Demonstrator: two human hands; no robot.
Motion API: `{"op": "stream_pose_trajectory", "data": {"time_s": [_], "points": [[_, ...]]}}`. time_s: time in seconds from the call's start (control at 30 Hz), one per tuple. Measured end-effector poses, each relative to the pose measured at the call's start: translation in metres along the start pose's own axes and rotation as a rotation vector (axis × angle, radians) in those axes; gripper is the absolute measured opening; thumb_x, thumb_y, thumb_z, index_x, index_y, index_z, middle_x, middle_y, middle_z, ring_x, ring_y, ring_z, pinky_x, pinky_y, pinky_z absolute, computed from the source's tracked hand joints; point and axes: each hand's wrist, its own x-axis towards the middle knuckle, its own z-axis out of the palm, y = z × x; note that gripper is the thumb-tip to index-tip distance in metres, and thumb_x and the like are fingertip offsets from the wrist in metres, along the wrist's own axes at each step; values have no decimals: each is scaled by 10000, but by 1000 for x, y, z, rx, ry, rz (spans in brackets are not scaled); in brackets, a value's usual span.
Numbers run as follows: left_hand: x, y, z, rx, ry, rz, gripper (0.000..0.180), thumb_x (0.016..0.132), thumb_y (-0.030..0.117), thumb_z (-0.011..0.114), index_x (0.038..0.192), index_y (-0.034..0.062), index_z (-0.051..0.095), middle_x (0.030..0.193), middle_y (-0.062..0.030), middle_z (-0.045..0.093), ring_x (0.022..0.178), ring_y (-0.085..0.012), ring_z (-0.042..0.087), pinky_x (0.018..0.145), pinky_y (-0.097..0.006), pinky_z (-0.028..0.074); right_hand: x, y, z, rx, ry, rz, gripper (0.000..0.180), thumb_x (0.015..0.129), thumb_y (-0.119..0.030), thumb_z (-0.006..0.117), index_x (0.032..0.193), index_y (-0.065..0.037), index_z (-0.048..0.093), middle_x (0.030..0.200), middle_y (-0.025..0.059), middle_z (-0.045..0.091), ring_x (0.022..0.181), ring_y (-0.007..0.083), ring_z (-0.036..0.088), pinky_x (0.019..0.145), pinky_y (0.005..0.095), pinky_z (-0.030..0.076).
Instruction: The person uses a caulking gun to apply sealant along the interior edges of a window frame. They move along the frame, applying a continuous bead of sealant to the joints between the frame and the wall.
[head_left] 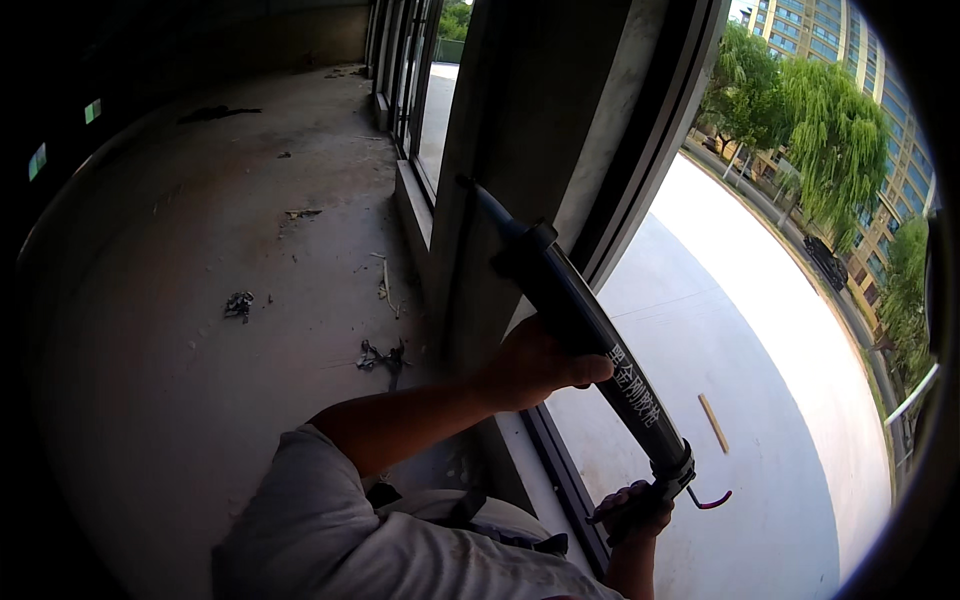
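A long black caulking gun (585, 330) slants across the view, its nozzle (495, 210) up and to the left beside a dark concrete pillar. Around the middle of the barrel is my left hand (530, 370), its thumb lying along the near side. My right hand (640, 512) grips the handle at the lower end, with its fingers closed. A thin curved hook with a reddish tip (712, 500) sticks out at the gun's rear. The nozzle tip is dark, and I cannot make out whether it touches the pillar.
On my right stands a dark window frame (640, 190) over a pale sill (528, 458). The pillar (535, 120) rises ahead. Scraps of dark debris (383, 358) lie on the concrete floor (270, 400). Outside, a wooden strip (713, 423) rests on pale paving.
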Motion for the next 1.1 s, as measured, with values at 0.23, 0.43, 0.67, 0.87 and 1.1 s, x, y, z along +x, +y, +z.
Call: {"op": "stream_pose_trajectory", "data": {"time_s": [0.23,0.43,0.67,0.87,1.1], "points": [[93,-11,-46,-155,-326,-77,415,833,300,851,1032,40,597,875,-62,654,804,-133,659,680,-284,578,36,29,60,-213,203,-392,742,830,-737,595,1142,-67,665,968,190,714,941,383,689,853,511,527],[138,-34,-72,-502,-415,-148,404,861,127,797,1154,74,523,1007,-96,648,976,-249,710,847,-443,637,48,46,129,-375,600,-742,980,838,-890,365,1335,-70,566,943,241,699,609,279,672,489,372,531],[162,-81,-86,-728,-479,-306,332,930,186,719,1165,41,535,1071,-117,652,1045,-245,698,915,-433,618,-17,53,31,-717,773,-847,555,1063,-449,365,1349,3,512,1053,109,684,791,143,622,712,251,524],[171,-120,-51,-730,-482,-479,280,970,183,662,1171,26,546,1104,-129,661,1049,-248,697,970,-441,595,14,59,96,-454,428,-494,745,860,-330,742,1418,71,454,686,68,592,454,168,482,419,345,403],[117,-207,-32,-918,-118,-1095,238,964,282,649,1052,63,616,993,-90,665,972,-259,683,952,-475,561,-26,38,125,-487,917,-230,727,724,-143,798,1360,65,513,648,74,594,461,162,538,432,309,426]]}}
